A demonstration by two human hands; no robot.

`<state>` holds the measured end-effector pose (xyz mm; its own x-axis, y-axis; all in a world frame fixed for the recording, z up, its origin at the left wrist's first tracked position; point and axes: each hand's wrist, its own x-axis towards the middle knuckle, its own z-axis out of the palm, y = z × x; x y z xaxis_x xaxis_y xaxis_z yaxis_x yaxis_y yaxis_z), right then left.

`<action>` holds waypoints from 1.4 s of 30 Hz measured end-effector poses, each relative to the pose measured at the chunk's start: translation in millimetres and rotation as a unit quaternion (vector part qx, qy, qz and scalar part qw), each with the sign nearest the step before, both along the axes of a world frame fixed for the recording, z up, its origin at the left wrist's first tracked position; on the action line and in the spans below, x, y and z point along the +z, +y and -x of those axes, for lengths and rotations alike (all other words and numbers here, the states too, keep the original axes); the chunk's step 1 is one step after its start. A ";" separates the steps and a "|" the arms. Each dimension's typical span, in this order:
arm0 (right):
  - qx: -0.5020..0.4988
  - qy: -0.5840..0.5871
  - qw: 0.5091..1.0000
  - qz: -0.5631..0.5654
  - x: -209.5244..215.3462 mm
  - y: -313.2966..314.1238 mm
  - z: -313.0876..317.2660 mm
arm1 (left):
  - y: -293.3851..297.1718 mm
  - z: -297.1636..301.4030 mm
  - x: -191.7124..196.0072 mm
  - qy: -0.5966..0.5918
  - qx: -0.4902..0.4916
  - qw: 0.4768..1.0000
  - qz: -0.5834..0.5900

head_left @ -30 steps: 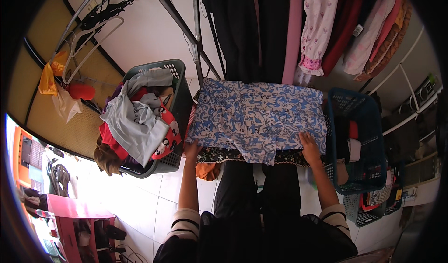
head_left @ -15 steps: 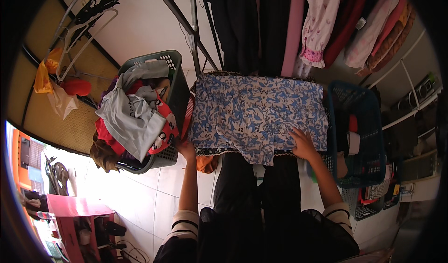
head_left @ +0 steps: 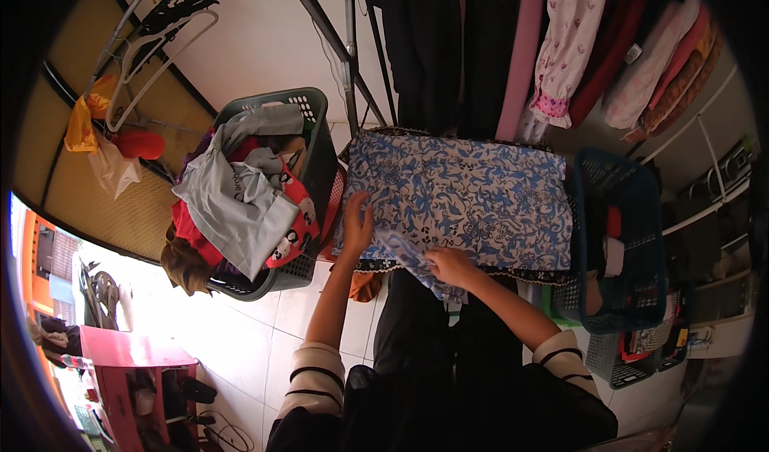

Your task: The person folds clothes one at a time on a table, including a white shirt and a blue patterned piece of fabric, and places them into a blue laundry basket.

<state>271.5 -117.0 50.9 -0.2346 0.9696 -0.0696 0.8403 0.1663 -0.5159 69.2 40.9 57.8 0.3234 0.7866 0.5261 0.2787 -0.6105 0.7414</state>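
A blue-and-white patterned cloth (head_left: 473, 191) lies spread flat on a surface edged with dark, scalloped trim, just beyond my knees. My right hand (head_left: 450, 268) is closed on a bunched fold at its near edge; this fold is blurred by motion and hangs toward my lap. Over the cloth's left end is my left hand (head_left: 358, 223), its fingers apart and holding nothing. To the left stands a dark green laundry basket (head_left: 315, 143) heaped with clothes, a grey shirt (head_left: 240, 199) on top and a red patterned piece (head_left: 295, 232) beside it.
A teal basket (head_left: 613, 308) holding a few items stands close to the cloth's right end. Clothes (head_left: 424, 51) hang from a rack at the back. A white hanger (head_left: 128, 87) hangs upper left; a pink cabinet (head_left: 120, 348) is lower left.
My left hand has come from beside the left basket onto the cloth. My right hand has moved left and nearer, gathering the cloth's near edge into a fold. The view has shifted slightly.
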 end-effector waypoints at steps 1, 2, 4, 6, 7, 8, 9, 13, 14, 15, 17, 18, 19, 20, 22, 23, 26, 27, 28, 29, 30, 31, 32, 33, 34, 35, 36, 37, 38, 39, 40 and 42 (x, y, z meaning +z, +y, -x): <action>0.033 0.034 0.999 -0.019 6.2 -1.2 7.4 | 10.5 -7.3 7.2 0.018 -0.027 0.999 -0.023; 0.073 0.069 0.994 -0.039 27.8 -2.1 19.8 | 23.2 -9.1 5.6 0.028 -0.045 0.999 0.008; 0.097 0.042 0.994 -0.020 57.5 1.6 31.7 | 53.3 -22.3 -4.8 0.046 -0.093 0.992 0.068; 0.096 0.037 0.995 -0.011 83.0 5.5 26.3 | 77.2 -32.3 -3.8 0.142 -0.109 0.978 0.106; 0.087 0.046 0.995 -0.013 97.0 10.0 20.5 | 88.5 -35.3 -2.9 0.190 -0.117 0.967 0.123; 0.077 0.056 0.995 -0.014 110.5 15.1 14.2 | 100.6 -36.3 -4.7 0.237 -0.112 0.956 0.135; 0.062 0.083 0.995 -0.004 123.3 20.3 5.2 | 113.3 -34.1 -8.6 0.284 -0.105 0.942 0.146; 0.004 0.154 0.986 -0.070 154.0 48.3 -64.7 | 146.6 -29.9 -8.9 0.407 -0.094 0.888 0.193; -0.025 0.159 0.983 -0.087 155.9 56.0 -92.1 | 151.7 -26.4 -3.4 0.417 -0.097 0.879 0.210; -0.071 0.129 0.984 -0.097 155.8 67.3 -120.2 | 161.0 -13.3 -6.6 0.406 -0.097 0.883 0.213; -0.193 0.137 0.969 -0.068 141.8 81.9 -189.7 | 170.0 -22.9 -0.5 0.410 -0.084 0.885 0.203; -0.256 0.180 0.949 -0.030 127.2 84.5 -220.2 | 173.9 -26.3 1.9 0.412 -0.075 0.886 0.199; -0.265 0.172 0.949 -0.010 108.6 82.8 -242.5 | 178.9 -22.9 3.4 0.411 -0.081 0.892 0.171; -0.277 0.165 0.946 0.015 82.4 81.6 -264.8 | 184.2 -20.4 1.1 0.412 -0.090 0.895 0.147; -0.289 0.140 0.943 0.091 30.2 81.7 -294.3 | 193.9 -17.1 -1.0 0.420 -0.094 0.896 0.106; -0.291 0.120 0.938 0.142 2.1 74.0 -301.6 | 195.8 -16.6 -0.9 0.426 -0.093 0.895 0.092; -0.316 0.127 0.922 0.186 -16.9 68.8 -283.6 | 199.4 -7.0 0.9 0.455 -0.092 0.884 0.047; -0.337 0.138 0.913 0.182 -15.9 64.6 -277.3 | 199.8 -7.7 2.1 0.464 -0.100 0.880 0.029; -0.335 0.219 0.903 0.158 -22.3 63.5 -280.6 | 201.8 -9.2 3.8 0.427 -0.083 0.899 0.059; -0.337 0.299 0.883 0.132 -30.4 58.0 -286.8 | 203.8 -14.4 7.1 0.388 -0.071 0.915 0.089; -0.329 0.377 0.859 0.107 -24.0 60.7 -279.5 | 205.5 -13.4 7.3 0.350 -0.051 0.927 0.121; -0.384 0.459 0.798 0.072 -14.4 54.6 -274.1 | 205.9 -11.5 7.0 0.335 -0.040 0.934 0.117; -0.458 0.435 0.774 0.029 -19.0 50.0 -277.6 | 208.1 -17.2 8.0 0.316 -0.038 0.942 0.107; -0.529 0.406 0.745 -0.012 -29.4 48.5 -282.9 | 207.5 -24.1 8.3 0.295 -0.035 0.950 0.100; -0.596 0.372 0.710 -0.054 -38.7 42.8 -288.5 | 205.5 -29.6 8.4 0.324 -0.027 0.944 0.058; -0.575 0.360 0.734 -0.022 -23.4 39.4 -283.3 | 202.1 -31.1 12.1 0.351 -0.015 0.936 0.017; -0.552 0.344 0.759 -0.002 -35.2 34.7 -290.8 | 199.3 -34.0 13.3 0.378 -0.003 0.926 -0.025; -0.528 0.327 0.783 0.018 -49.2 30.4 -299.0 | 201.0 -35.5 5.7 0.398 0.014 0.916 -0.044; -0.499 0.312 0.807 0.038 -51.3 32.2 -299.7 | 203.9 -32.8 2.3 0.419 0.035 0.905 -0.064; -0.504 0.311 0.806 0.004 -53.1 32.1 -300.1 | 206.5 -31.0 -1.6 0.439 0.056 0.893 -0.085; -0.505 0.328 0.798 -0.037 -55.3 33.0 -300.2 | 208.5 -31.0 -6.2 0.438 0.078 0.893 -0.071; -0.509 0.358 0.774 -0.115 -52.1 34.7 -294.4 | 206.8 -41.1 -10.5 0.437 0.116 0.891 -0.043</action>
